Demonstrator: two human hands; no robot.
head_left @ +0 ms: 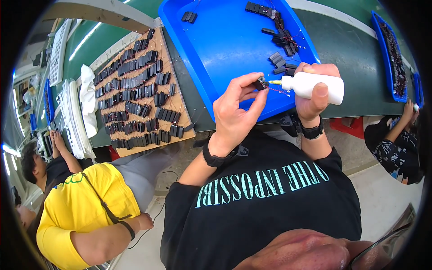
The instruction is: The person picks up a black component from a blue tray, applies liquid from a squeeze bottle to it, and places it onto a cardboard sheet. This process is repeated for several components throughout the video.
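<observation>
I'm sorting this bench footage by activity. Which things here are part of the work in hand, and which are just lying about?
In use:
- left hand pinching a small black part
- right hand holding a white squeeze bottle, nozzle at the part
- blue tray below, with loose black parts

Lying about:
- brown board of black parts
- white cloth
- second blue tray

Left hand (238, 105) pinches with fingertips; right hand (315, 90) clenched, both raised.

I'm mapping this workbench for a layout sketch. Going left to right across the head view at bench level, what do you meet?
White cloth → brown board of small black parts → left hand pinching a small black part → white squeeze bottle in the right hand → narrow blue tray.
</observation>
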